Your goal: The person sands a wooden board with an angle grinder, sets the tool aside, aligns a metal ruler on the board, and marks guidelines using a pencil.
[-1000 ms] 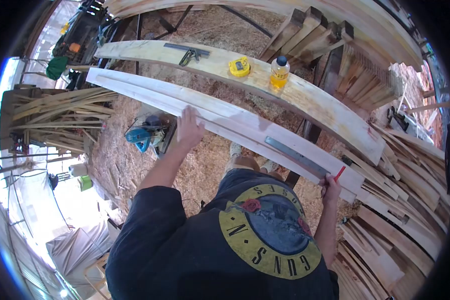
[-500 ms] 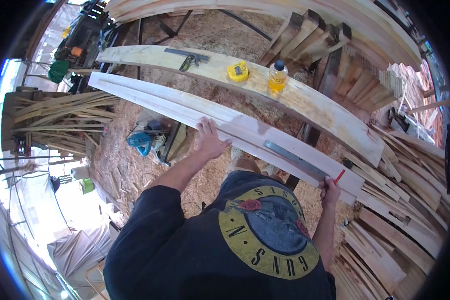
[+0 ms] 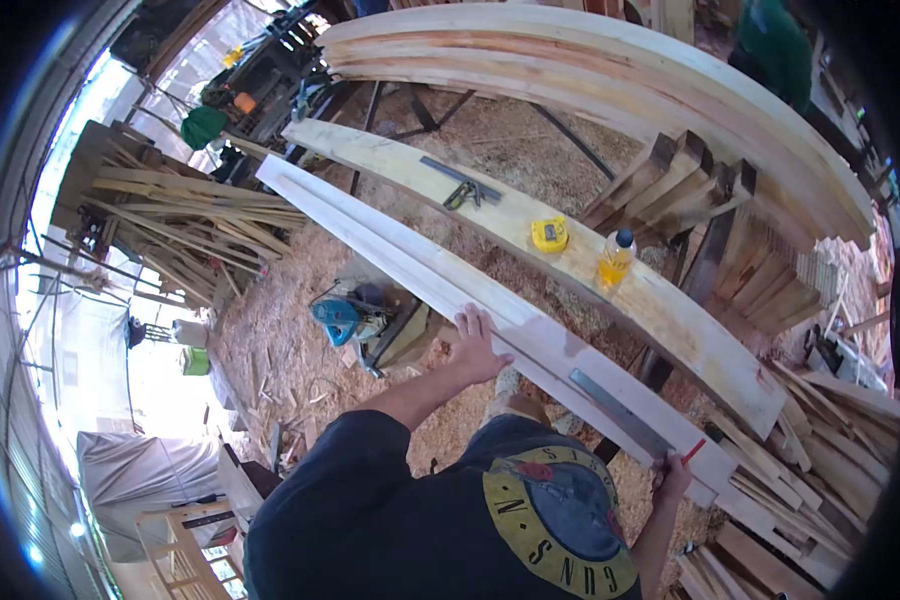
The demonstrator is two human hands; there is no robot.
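Note:
A long pale board [image 3: 410, 252] with a narrower strip along it runs diagonally in front of me. My left hand [image 3: 477, 348] lies on its near edge, fingers spread. At the board's right end my right hand [image 3: 673, 476] has its fingers closed round a red pencil [image 3: 695, 451]. That hand also touches the end of a metal ruler [image 3: 610, 402] lying along the board. Beyond, a curved plank [image 3: 370, 160] carries a combination square [image 3: 460, 190], a yellow tape measure [image 3: 549, 235] and a bottle of yellow liquid [image 3: 616, 260].
A blue power saw [image 3: 338, 320] stands left of my left arm. Wood strips [image 3: 180, 210] are piled at the left, and more offcuts [image 3: 820, 430] at the right. Large curved boards [image 3: 590, 60] and stacked beams [image 3: 660, 180] stand at the back. Shavings cover the floor.
The camera view has swung left, so the scene sits further right and lower. My left hand has slid along the board towards the ruler. My right hand keeps the pencil beside the ruler's end.

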